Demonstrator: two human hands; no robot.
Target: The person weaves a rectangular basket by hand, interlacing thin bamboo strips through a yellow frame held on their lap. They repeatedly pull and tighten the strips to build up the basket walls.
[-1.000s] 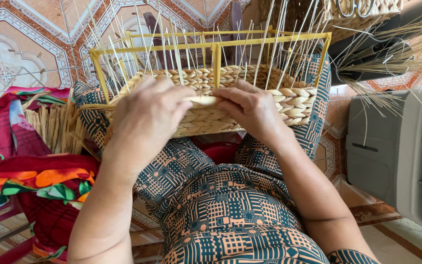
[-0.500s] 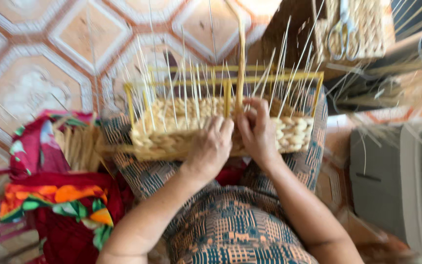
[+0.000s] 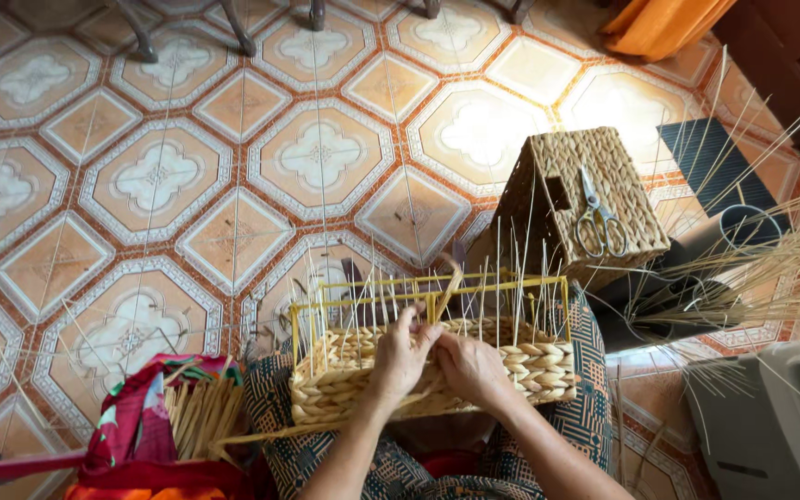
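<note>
Half-woven basket [image 3: 437, 366] on a yellow wire frame gripped by left hand [image 3: 398, 356] and right hand [image 3: 470, 366], hands side by side, finished woven box [image 3: 581, 199] with scissors [image 3: 596, 218] behind, patterned orange tiled floor [image 3: 141, 185].

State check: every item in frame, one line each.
Basket: half-woven on yellow frame, spokes upright, on lap.
Left hand: gripping a strand at the front wall.
Right hand: pressed on the weave.
Scissors: closed, lying on finished woven box.
Fibre bundle: loose, in cloth.

Both forearms are bare, with no sleeves, and the left hand [image 3: 398, 356] and right hand [image 3: 470, 366] are ungloved. The lap wears a dark teal garment [image 3: 418, 472] printed with orange-and-cream geometric blocks, apparently a dress or trousers.
</note>
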